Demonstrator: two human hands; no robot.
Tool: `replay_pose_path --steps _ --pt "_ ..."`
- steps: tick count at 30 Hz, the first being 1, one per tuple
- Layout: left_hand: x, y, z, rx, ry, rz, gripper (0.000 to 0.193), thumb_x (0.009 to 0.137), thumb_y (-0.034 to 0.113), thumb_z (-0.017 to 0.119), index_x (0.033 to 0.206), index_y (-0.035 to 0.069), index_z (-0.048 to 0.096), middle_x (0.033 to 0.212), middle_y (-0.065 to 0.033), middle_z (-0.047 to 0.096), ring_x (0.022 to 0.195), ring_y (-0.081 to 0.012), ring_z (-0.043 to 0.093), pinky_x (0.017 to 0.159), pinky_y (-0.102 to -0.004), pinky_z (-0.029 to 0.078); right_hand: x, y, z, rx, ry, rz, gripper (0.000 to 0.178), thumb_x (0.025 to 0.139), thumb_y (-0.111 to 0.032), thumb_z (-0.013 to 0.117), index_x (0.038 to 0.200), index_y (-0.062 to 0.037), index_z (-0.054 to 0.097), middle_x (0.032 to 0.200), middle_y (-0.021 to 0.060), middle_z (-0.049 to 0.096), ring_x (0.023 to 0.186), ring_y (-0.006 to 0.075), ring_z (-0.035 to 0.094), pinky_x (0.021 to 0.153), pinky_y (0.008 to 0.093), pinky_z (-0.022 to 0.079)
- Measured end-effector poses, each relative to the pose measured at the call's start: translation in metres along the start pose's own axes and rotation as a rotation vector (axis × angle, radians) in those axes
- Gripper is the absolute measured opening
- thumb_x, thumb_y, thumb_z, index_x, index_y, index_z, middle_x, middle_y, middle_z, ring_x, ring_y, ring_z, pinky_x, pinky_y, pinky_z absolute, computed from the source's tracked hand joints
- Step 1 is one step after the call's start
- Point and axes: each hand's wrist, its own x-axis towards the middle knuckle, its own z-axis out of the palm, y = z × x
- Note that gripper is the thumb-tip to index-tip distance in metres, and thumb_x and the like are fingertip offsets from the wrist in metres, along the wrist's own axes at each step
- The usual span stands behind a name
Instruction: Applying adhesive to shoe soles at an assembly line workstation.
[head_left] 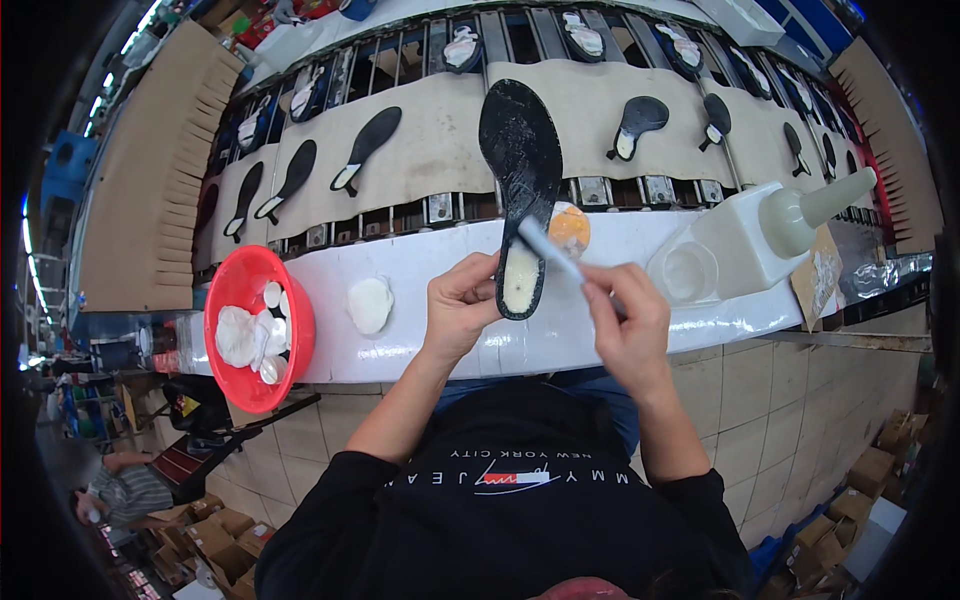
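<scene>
The left hand (462, 305) pinches the black sole (522, 190), lengthwise away, heel nearest; the right hand (628, 318) grips a brush (552, 250), bristles indistinct.

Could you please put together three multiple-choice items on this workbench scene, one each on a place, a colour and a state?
1. Where does the round red plastic bowl sit?
A. to the person's left, at the edge of the white bench
B. on the conveyor among the soles
C. to the right of the white dispenser bottle

2. What colour is the heel patch of the long black shoe sole being coated?
A. bright blue
B. creamy white
C. dark green

3. How is that sole held?
A. lying flat on the conveyor, untouched
B. dropped in the bowl
C. gripped at its heel end by the left hand while the right hand holds a thin white brush to it

Answers: 1 A, the bowl is at the bench's left end. 2 B, the heel area shows pale paste. 3 C, left fingers clasp the heel and the brush tip meets the sole.
</scene>
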Motion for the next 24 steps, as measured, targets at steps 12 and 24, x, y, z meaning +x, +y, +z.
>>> replay_pose_path --steps 12,24 --pt "0.085 -0.007 -0.071 0.131 0.208 -0.065 0.040 0.074 -0.001 0.062 0.113 -0.005 0.055 0.097 -0.0073 0.062 0.091 -0.0144 0.060 0.080 -0.0247 0.047 -0.004 0.064 0.023 0.550 0.150 0.365 0.020 0.092 -0.012 0.048 0.101 0.0021 0.058 0.073 -0.0025 0.050 0.049 -0.0011 0.035 0.042 0.0143 0.026" --pt "0.157 -0.032 -0.154 0.292 0.420 -0.486 0.048 0.076 -0.004 0.046 0.124 0.002 0.049 0.115 -0.0135 0.056 0.083 -0.0217 0.066 0.066 -0.0239 0.053 -0.027 0.071 0.020 0.586 0.123 0.459 0.020 0.091 -0.014 0.050 0.099 0.0027 0.059 0.083 0.0043 0.060 0.046 -0.0006 0.035 0.040 0.0148 0.026"
